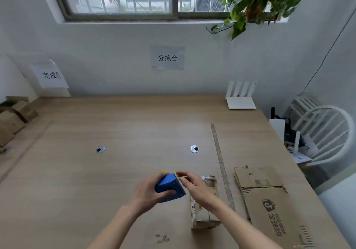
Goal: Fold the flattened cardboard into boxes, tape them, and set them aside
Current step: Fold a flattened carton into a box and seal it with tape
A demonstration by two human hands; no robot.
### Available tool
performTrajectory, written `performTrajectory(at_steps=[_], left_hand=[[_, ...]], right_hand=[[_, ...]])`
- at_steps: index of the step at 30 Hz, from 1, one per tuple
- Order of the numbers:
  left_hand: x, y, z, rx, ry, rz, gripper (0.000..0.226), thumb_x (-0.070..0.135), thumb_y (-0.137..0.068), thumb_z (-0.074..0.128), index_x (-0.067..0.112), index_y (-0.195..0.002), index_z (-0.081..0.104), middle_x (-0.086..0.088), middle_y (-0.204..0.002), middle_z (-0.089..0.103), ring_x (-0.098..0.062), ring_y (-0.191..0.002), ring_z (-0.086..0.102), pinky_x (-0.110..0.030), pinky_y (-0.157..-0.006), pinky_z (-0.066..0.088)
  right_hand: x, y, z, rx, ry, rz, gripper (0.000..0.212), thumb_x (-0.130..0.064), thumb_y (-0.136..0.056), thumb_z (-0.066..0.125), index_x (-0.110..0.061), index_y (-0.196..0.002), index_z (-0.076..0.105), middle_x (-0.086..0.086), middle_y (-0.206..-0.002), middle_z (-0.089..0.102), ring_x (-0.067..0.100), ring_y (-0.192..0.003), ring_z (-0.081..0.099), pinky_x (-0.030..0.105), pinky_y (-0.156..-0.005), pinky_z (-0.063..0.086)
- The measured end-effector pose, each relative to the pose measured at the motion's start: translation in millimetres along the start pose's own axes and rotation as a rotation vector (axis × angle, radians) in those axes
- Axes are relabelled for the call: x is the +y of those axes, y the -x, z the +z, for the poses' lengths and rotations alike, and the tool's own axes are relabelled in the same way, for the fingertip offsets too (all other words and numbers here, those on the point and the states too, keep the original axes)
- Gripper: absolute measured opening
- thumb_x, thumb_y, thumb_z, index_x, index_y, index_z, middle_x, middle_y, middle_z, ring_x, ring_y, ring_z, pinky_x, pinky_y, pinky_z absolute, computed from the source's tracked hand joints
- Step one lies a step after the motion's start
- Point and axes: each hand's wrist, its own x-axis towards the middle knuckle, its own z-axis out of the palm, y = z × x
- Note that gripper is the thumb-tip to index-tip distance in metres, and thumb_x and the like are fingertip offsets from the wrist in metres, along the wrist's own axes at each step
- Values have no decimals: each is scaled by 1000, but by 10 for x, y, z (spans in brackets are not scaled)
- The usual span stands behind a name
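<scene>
Cardboard box [205, 204], small and already folded up, lies on the table [115, 171] just under your right forearm, and the taping step looks to be the one in hand. Your left hand [148, 190] is curled around the blue tape dispenser [169, 187], thumb pressed on its face, holding it above the table. Your right hand [192, 183] hovers just beside the dispenser with fingers straight and relaxed, gripping nothing that shows; it seems to be reaching for the tape end, though the tape itself is too blurred to make out.

Just right of the box a long thin strip [221, 164] runs up the table, and beyond it sits the stack of flattened cardboard [269, 200], still waiting to be folded. Far to your left, below the paper sign [52, 75], finished boxes [13, 121] are piled on a side surface.

Next, you will likely need to catch the free tape end with your right fingers, draw it out, and lay it along the box seam. Keep the box steady while you press down.
</scene>
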Motion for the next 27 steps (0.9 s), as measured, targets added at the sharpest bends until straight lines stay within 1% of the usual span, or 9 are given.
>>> performTrajectory(at_steps=[3, 7, 9, 11, 15, 17, 21, 25, 27], left_hand=[[116, 5, -184, 14, -20, 61, 49, 59, -78, 71, 41, -122, 57, 32, -103, 62, 7, -88, 58, -23, -78, 48], [237, -12, -351, 14, -20, 164, 52, 59, -77, 70, 31, -120, 62, 25, -103, 63, 2, -85, 58, -30, -81, 49], [275, -18, -402, 19, -46, 202, 54, 61, -77, 70, 28, -120, 63, 21, -106, 65, -5, -87, 61, -31, -81, 49], [309, -9, -435, 23, -88, 237, 52, 60, -79, 72, 30, -120, 63, 22, -107, 65, -1, -86, 60, -27, -80, 48], [341, 2, -482, -3, -150, 263, 49, 58, -82, 72, 34, -122, 60, 31, -107, 60, 16, -85, 48, -25, -83, 44], [341, 4, -489, -21, -170, 266, 49, 60, -82, 71, 35, -123, 59, 33, -107, 58, 14, -87, 51, -26, -84, 43], [328, 3, -460, -30, -211, 282, 55, 64, -81, 69, 36, -128, 58, 30, -112, 61, -1, -99, 59, -22, -85, 41], [310, -10, -423, -39, -224, 303, 55, 68, -79, 66, 40, -125, 57, 45, -102, 53, 5, -93, 57, -15, -78, 38], [293, -8, -392, -41, -212, 288, 54, 72, -77, 64, 43, -123, 54, 45, -98, 53, 8, -86, 53, -8, -71, 34]], right_hand=[[-167, 17, -14, 57, -47, -6, 31, -24, -104, 53, -26, -135, 56, -6, -130, 60, 4, -119, 58, 25, -103, 50], [-336, 39, -67, 28, -147, 43, 31, -26, -104, 53, -30, -135, 52, 3, -129, 62, 12, -117, 62, 24, -96, 52], [-405, 61, -79, -29, -244, 122, 30, -27, -107, 47, -30, -137, 50, 10, -124, 67, 23, -114, 66, 31, -93, 55], [-439, 89, -80, -40, -308, 149, 29, -27, -108, 43, -25, -136, 51, 13, -116, 70, 27, -107, 70, 34, -89, 56], [-422, 112, -79, 55, -378, 114, 29, -19, -105, 52, -9, -131, 59, 12, -100, 64, 22, -89, 67, 32, -84, 56], [-401, 130, -107, 95, -405, 106, 24, -17, -103, 56, -9, -124, 65, 10, -96, 62, 19, -86, 66, 29, -80, 56], [-372, 205, -147, 75, -426, 88, 22, -18, -98, 64, -9, -118, 70, 7, -91, 66, 19, -87, 68, 29, -81, 57], [-365, 311, -171, 53, -284, 47, 25, -19, -92, 74, -8, -115, 73, 7, -98, 76, 14, -88, 71, 23, -80, 55], [-356, 338, -184, 98, -202, 45, 21, -13, -93, 72, -4, -112, 74, 11, -98, 75, 14, -85, 70, 22, -77, 56]])
